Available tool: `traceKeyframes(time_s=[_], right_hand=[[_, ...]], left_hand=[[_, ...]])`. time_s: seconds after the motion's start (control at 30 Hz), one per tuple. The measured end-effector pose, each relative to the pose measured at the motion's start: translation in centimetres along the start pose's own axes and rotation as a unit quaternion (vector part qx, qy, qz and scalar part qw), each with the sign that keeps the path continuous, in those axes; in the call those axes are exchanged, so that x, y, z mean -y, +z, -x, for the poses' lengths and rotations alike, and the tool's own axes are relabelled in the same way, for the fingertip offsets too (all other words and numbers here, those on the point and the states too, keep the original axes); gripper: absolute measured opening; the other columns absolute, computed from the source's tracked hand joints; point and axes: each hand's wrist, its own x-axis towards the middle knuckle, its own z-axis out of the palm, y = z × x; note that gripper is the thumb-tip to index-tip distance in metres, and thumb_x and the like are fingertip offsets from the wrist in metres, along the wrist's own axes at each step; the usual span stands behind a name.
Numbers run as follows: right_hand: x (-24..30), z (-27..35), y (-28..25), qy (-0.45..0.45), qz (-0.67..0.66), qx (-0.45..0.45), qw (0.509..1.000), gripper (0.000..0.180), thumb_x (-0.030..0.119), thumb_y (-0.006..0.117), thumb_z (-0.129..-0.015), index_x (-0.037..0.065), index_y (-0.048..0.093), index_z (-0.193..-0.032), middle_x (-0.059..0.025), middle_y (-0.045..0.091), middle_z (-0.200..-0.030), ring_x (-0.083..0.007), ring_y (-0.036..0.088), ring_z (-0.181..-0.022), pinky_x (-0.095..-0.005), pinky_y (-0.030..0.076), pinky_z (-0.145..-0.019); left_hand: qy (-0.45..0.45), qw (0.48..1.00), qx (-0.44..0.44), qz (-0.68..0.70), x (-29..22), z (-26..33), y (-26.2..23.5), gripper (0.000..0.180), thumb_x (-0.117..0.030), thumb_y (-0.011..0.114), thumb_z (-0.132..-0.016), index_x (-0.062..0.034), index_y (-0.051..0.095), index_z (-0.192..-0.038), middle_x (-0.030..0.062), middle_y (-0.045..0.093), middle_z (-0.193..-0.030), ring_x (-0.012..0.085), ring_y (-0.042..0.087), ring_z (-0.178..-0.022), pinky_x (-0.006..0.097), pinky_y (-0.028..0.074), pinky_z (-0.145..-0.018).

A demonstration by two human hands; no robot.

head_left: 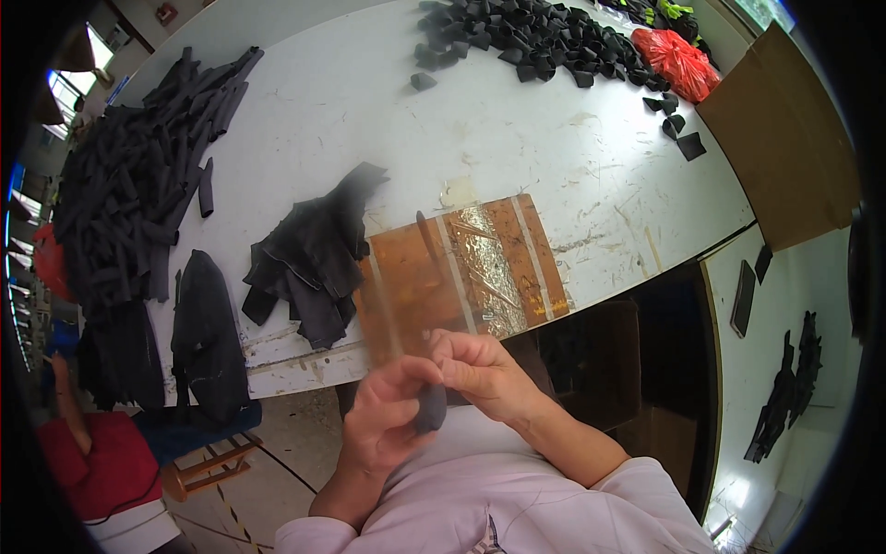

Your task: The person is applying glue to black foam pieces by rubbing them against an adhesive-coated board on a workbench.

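Note:
Both my hands meet in front of my body at the table's near edge, fingertips close together. My left hand (380, 415) is closed around a small dark piece of fabric (431, 409), which hangs below its fingers. My right hand (484, 374) is pinched shut against the left fingertips; whatever is between its fingers is too small to make out. Just beyond them lies a brown board (415, 277) crossed by strips of clear tape. A thin dark object (426, 235) rests on it, its kind unclear. Left of the board is a loose stack of black fabric pieces (318, 249).
Dark fabric strips (138, 175) are heaped at the left of the white table (323, 120). Small folded black pieces (544, 42) pile at the back, beside a red plastic bag (676, 65). A cardboard box (784, 138) stands right. Another person's arm (69, 406) shows at lower left.

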Motion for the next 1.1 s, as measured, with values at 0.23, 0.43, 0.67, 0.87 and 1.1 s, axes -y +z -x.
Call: traceKeyframes(time_s=[0.23,0.43,0.67,0.87,1.1], right_hand=[[3.0,-0.7,1.4,-0.153,0.273,-0.062,0.948,0.015,0.014,0.056,-0.084,0.002,0.049,-0.077,-0.0013,0.046,-0.077,-0.0111,0.044,-0.066,-0.0225,0.037,-0.059],[8.6,-2.6,4.2,-0.233,0.467,-0.075,0.85,0.014,0.012,0.056,-0.082,0.001,0.049,-0.077,-0.0073,0.052,-0.076,-0.0125,0.045,-0.06,-0.025,0.038,-0.055],[14.0,-5.4,6.4,-0.074,0.333,-0.055,0.939,0.025,0.024,0.049,-0.088,0.002,0.053,-0.077,0.0042,0.042,-0.061,-0.0038,0.038,-0.056,-0.0194,0.031,-0.048],[9.9,-6.4,0.3,0.09,0.153,-0.107,0.978,0.025,0.025,0.053,-0.087,0.005,0.051,-0.072,0.005,0.043,-0.064,-0.0038,0.034,-0.054,-0.0153,0.029,-0.047],[10.9,-6.7,0.7,-0.025,0.245,0.003,0.969,0.024,0.026,0.052,-0.087,0.004,0.053,-0.076,0.0034,0.047,-0.066,-0.0048,0.04,-0.056,-0.017,0.034,-0.05]], left_hand=[[0.331,0.756,-0.095,-0.557,1.1,-1.0,0.7,0.026,0.009,0.054,-0.077,0.002,0.051,-0.102,0.0057,0.054,-0.088,0.008,0.052,-0.074,0.017,0.042,-0.06],[0.34,0.833,-0.134,-0.415,-1.2,-3.4,4.5,0.009,-0.003,0.057,-0.082,0.0024,0.051,-0.086,0.0056,0.054,-0.077,0.0037,0.045,-0.048,0.016,0.036,-0.038],[0.058,0.989,0.126,0.046,-6.4,-6.1,6.3,0.018,-0.001,0.052,-0.079,0.0,0.053,-0.097,0.0061,0.057,-0.079,0.0039,0.039,-0.046,0.017,0.032,-0.041],[-0.004,0.995,0.038,0.087,-5.3,-9.3,0.8,0.024,-0.007,0.046,-0.083,-0.0012,0.054,-0.105,0.0025,0.057,-0.074,0.0024,0.028,-0.038,0.017,0.022,-0.034],[0.196,0.954,0.075,-0.213,-4.1,-6.5,6.0,0.039,-0.002,0.049,-0.084,0.0033,0.031,-0.119,0.0107,0.058,-0.077,0.0018,0.03,-0.035,0.016,0.03,-0.033]])
